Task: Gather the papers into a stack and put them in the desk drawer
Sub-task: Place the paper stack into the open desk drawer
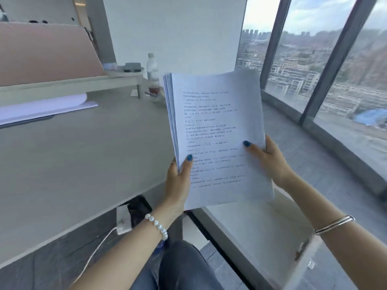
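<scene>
I hold the stack of papers up with my left hand and right hand, both pinching its bottom edges. It is thin and floppy, so I grip both sides.

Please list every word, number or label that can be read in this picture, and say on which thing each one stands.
None can be quoted.
Top sheet of the paper stack, held by the left hand and right hand: printed lines, too blurred to read.
Water bottle label: too small to read.
</scene>
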`<state>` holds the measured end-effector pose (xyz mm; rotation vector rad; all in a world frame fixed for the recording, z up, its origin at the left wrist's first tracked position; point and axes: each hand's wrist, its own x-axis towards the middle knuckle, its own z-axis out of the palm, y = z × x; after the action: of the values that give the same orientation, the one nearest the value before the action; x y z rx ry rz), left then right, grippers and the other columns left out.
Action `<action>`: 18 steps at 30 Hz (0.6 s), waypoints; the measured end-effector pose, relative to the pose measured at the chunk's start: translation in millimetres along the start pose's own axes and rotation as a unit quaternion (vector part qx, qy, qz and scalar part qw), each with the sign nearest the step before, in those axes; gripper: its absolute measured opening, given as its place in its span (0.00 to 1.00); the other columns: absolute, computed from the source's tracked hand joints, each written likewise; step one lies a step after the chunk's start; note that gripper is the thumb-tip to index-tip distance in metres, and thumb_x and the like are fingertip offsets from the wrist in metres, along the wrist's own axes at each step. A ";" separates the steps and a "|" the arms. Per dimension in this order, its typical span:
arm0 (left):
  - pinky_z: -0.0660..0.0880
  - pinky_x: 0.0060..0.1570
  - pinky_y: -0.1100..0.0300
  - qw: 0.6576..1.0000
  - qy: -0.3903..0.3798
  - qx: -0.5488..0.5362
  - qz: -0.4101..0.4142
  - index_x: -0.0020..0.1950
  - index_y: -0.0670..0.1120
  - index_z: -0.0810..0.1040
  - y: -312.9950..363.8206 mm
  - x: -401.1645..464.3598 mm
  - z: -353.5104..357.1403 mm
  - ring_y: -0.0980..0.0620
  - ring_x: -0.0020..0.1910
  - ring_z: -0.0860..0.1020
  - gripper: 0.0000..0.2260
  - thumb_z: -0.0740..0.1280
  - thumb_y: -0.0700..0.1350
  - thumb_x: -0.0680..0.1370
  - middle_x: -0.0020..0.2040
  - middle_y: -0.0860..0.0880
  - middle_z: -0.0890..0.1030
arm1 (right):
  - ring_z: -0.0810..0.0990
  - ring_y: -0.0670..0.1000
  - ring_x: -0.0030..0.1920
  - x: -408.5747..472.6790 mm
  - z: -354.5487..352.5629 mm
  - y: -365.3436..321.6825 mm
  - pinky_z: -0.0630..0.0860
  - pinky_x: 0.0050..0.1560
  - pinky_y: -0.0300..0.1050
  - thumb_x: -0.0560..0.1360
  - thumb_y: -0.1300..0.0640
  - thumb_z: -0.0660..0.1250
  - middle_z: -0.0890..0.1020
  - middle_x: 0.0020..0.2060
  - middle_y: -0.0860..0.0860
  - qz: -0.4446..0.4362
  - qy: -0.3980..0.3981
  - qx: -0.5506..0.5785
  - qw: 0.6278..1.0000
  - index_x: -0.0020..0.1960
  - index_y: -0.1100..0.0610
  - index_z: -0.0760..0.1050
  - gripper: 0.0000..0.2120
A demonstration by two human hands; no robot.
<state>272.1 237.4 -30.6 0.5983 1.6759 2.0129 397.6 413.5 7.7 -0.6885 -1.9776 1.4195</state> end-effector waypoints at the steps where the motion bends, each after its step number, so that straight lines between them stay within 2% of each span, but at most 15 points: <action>1: 0.75 0.51 0.58 1.000 -0.009 0.002 -0.020 0.58 0.50 0.73 -9.1 -6.5 14.0 0.57 0.53 0.78 0.15 0.63 0.56 0.76 0.53 0.56 0.80 | 0.83 0.54 0.51 -6.8 -16.8 7.8 0.81 0.51 0.55 0.75 0.49 0.66 0.82 0.55 0.53 0.007 0.005 -0.014 1.000 0.62 0.52 0.70 0.17; 3: 0.75 0.52 0.57 0.997 -0.040 0.007 -0.058 0.58 0.51 0.74 -25.6 -19.6 38.3 0.55 0.54 0.79 0.15 0.64 0.56 0.74 0.54 0.55 0.81 | 0.83 0.54 0.50 -19.4 -47.9 24.0 0.82 0.49 0.56 0.75 0.50 0.65 0.81 0.55 0.54 0.022 0.002 -0.039 0.999 0.63 0.50 0.70 0.17; 6: 0.76 0.38 0.66 0.994 -0.081 0.006 -0.078 0.54 0.50 0.76 -38.6 -32.0 66.7 0.60 0.45 0.81 0.08 0.66 0.46 0.75 0.48 0.55 0.82 | 0.84 0.53 0.47 -38.1 -85.5 43.2 0.83 0.43 0.51 0.76 0.52 0.64 0.82 0.52 0.54 0.048 -0.009 -0.072 0.996 0.63 0.49 0.69 0.15; 8: 0.75 0.36 0.68 0.993 -0.089 0.002 -0.083 0.52 0.52 0.75 -43.7 -33.1 81.3 0.61 0.44 0.80 0.06 0.65 0.44 0.76 0.47 0.57 0.81 | 0.84 0.53 0.47 -47.4 -103.7 56.2 0.83 0.42 0.49 0.76 0.51 0.64 0.82 0.52 0.53 0.069 -0.008 -0.083 0.994 0.63 0.48 0.69 0.16; 10: 0.74 0.39 0.65 0.991 -0.086 -0.009 -0.104 0.53 0.51 0.73 -52.7 -29.9 93.3 0.58 0.48 0.79 0.06 0.64 0.45 0.76 0.49 0.56 0.80 | 0.84 0.52 0.47 -51.7 -118.1 69.6 0.83 0.44 0.51 0.75 0.50 0.65 0.82 0.53 0.53 0.087 -0.003 -0.088 0.992 0.64 0.47 0.69 0.17; 13: 0.74 0.42 0.60 0.987 -0.074 -0.001 -0.140 0.54 0.49 0.72 -73.1 -26.8 106.4 0.53 0.49 0.78 0.07 0.63 0.49 0.77 0.51 0.52 0.79 | 0.83 0.54 0.50 -50.9 -130.5 87.1 0.82 0.48 0.54 0.75 0.50 0.65 0.81 0.54 0.54 0.112 -0.010 -0.095 0.989 0.64 0.48 0.70 0.18; 15: 0.76 0.51 0.53 0.984 -0.053 0.025 -0.170 0.57 0.46 0.73 -89.7 -24.8 110.1 0.48 0.53 0.78 0.15 0.61 0.54 0.77 0.53 0.48 0.80 | 0.82 0.55 0.52 -46.1 -132.7 96.8 0.81 0.52 0.56 0.75 0.51 0.65 0.81 0.56 0.54 0.127 -0.029 -0.107 0.986 0.64 0.49 0.70 0.18; 18: 0.72 0.63 0.45 0.975 -0.023 0.049 -0.215 0.61 0.45 0.73 -110.3 -21.3 106.7 0.45 0.58 0.76 0.23 0.61 0.59 0.74 0.56 0.46 0.79 | 0.82 0.53 0.52 -35.2 -131.3 111.5 0.81 0.52 0.54 0.75 0.53 0.65 0.82 0.55 0.51 0.155 -0.071 -0.114 0.979 0.62 0.46 0.72 0.15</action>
<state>359.5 326.6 -122.3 0.2775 1.7107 1.6033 524.3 505.4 -72.4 -1.0650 -2.2424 1.4644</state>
